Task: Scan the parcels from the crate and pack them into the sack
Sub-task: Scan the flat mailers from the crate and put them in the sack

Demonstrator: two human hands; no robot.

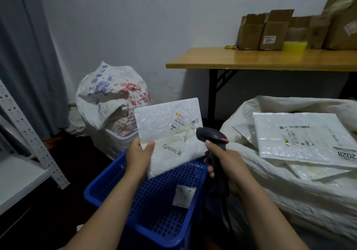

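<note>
- The left hand is gripping a white bubble-wrap parcel by its lower left edge. The thumb is lying across the front and the other fingers are curling out of sight behind it.
- It is holding the parcel upright above the far end of the blue crate, label side facing the camera.
- The right hand is closing fully around the handle of a black scanner, fingers wrapping the front of the grip.
- The scanner's head is pointing toward the parcel's label and sitting just beside its right edge.
- One small white packet is lying on the perforated bottom of the crate, below both hands.
- The white sack is sitting right of the crate with its mouth open. Flat white mailers are lying stacked inside, labels up.
- A printed sack is slumping against the wall behind the crate.
- The wooden surface is carrying cardboard boxes.
</note>
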